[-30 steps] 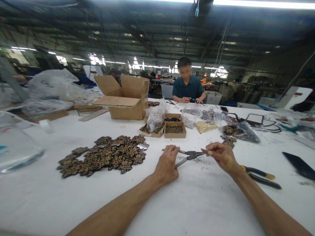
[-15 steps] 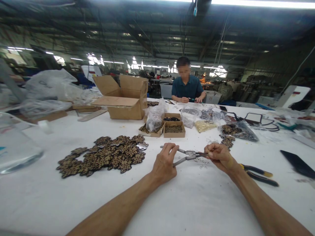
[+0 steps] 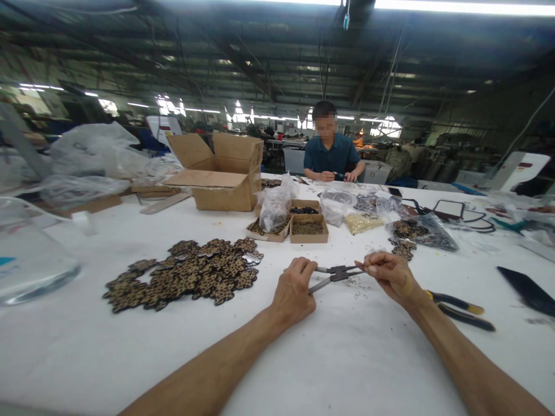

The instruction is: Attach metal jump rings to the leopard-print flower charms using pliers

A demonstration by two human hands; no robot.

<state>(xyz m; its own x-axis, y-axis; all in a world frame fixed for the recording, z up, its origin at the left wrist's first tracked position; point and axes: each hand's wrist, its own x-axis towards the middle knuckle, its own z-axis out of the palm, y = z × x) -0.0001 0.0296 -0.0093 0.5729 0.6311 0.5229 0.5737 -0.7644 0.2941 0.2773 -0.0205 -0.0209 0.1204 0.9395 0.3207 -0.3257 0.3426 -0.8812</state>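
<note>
My left hand (image 3: 295,290) is closed round the handles of long-nosed metal pliers (image 3: 340,274), whose jaws point right. The jaws look slightly apart. At their tips, my right hand (image 3: 390,276) pinches with thumb and forefinger; whatever sits between these fingers is too small to make out. Several small metal rings (image 3: 359,283) lie scattered on the white table (image 3: 338,358) just under the jaws. To the left of my left hand spreads a pile of leopard-patterned flower-shaped pieces (image 3: 186,274). A second pair of pliers, with yellow-and-black handles (image 3: 462,306), lies beside my right forearm.
Beyond my hands stand small cardboard trays of metal parts (image 3: 309,230) and an open cardboard box (image 3: 225,193). Plastic bags (image 3: 429,234) lie at the right, near a dark flat object (image 3: 526,289). A co-worker (image 3: 332,150) sits across the table, hands on a small tool.
The pliers' jaws have turned a little and now look more spread. My right fingers have drawn slightly back to the right, from over the jaws to their tips.
</note>
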